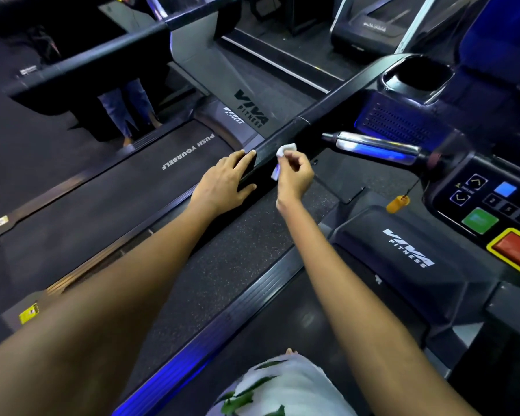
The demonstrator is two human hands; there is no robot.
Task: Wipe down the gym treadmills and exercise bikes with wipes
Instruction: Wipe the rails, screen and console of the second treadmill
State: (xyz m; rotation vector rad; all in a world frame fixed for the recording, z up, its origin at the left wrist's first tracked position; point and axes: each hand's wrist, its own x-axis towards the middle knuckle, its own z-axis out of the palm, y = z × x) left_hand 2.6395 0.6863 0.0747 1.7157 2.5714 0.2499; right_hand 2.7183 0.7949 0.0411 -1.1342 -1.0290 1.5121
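I stand on a black treadmill and look down at its left handrail point(285, 136), a dark bar that runs diagonally from the console toward me. My right hand point(294, 172) pinches a small crumpled white wipe point(285, 150) and holds it against the rail. My left hand point(225, 181) lies flat on the rail just left of the wipe, fingers straight. The console point(493, 205) with green, blue and red buttons is at the right. A second treadmill's belt point(117, 190), printed PUSH YOURSELF, lies to the left.
A chrome pulse grip point(379, 147) juts from the console near my right hand. An orange safety clip point(398, 204) hangs on a cord. A cup holder point(415, 76) sits at the rail's far end. A person's legs point(126, 106) stand beyond the left treadmill.
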